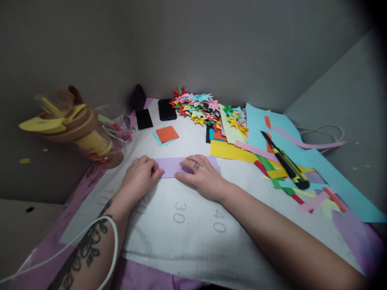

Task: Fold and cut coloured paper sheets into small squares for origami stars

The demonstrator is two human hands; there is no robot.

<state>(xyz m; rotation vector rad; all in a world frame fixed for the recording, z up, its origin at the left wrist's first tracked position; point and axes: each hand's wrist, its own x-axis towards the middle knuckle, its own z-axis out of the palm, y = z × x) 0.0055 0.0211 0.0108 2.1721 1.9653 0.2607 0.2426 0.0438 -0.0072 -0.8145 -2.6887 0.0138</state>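
A strip of purple paper (pixel 169 167) lies flat on the white mat (pixel 193 241) in front of me. My left hand (pixel 141 173) is at its left end, fingers curled and thumb pressed on the paper's edge. Across its right part rests my right hand (pixel 202 174), palm down, with thumb and forefinger apart and a ring on one finger. Just beyond the strip lie small orange (pixel 167 134) and light blue squares of paper. A yellow paper sheet (pixel 231 150) is close behind my right hand.
Folded paper stars (pixel 199 105) are heaped at the back beside a black phone (pixel 167 109). Right of them, a cutter knife (pixel 286 161) lies over coloured strips and blue sheets (pixel 338 181). A drinking cup (pixel 90 137) stands left. A white cable (pixel 115 241) crosses my left forearm.
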